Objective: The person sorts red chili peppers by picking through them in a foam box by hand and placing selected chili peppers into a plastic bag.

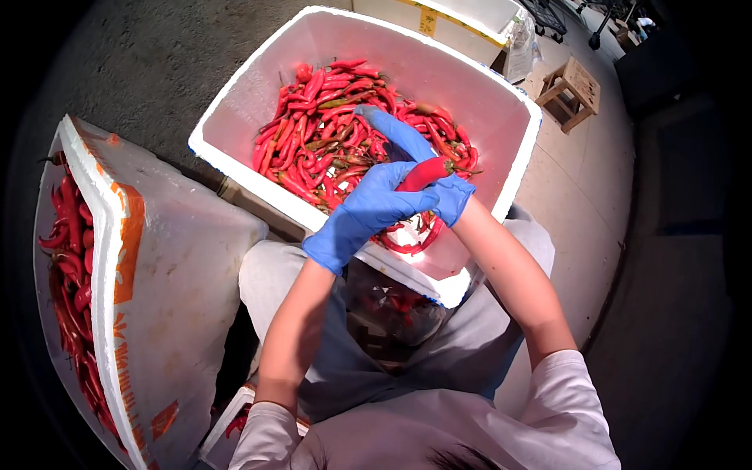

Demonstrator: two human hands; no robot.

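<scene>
A white foam box (pixel 266 188) in front of me holds a heap of red chili peppers (pixel 301 149), some of them partly green or brown. My left hand (pixel 368 207), in a blue glove, is closed around a larger red chili pepper (pixel 421 175) above the near part of the box. The pepper's stem points right, over my right wrist. Beyond it, my right hand (pixel 399 135), also blue-gloved, reaches over the heap with its fingers stretched forward. Their tips lie at the peppers; the left hand and the held pepper hide part of the right hand.
Left of me, a tilted foam box (pixel 168 227) contains more red peppers (pixel 72 258). A clear plastic bag (pixel 399 309) with red pieces sits below the main box, between my knees. Another foam box (pixel 462 35) stands behind, and a wooden stool (pixel 572 90) stands right.
</scene>
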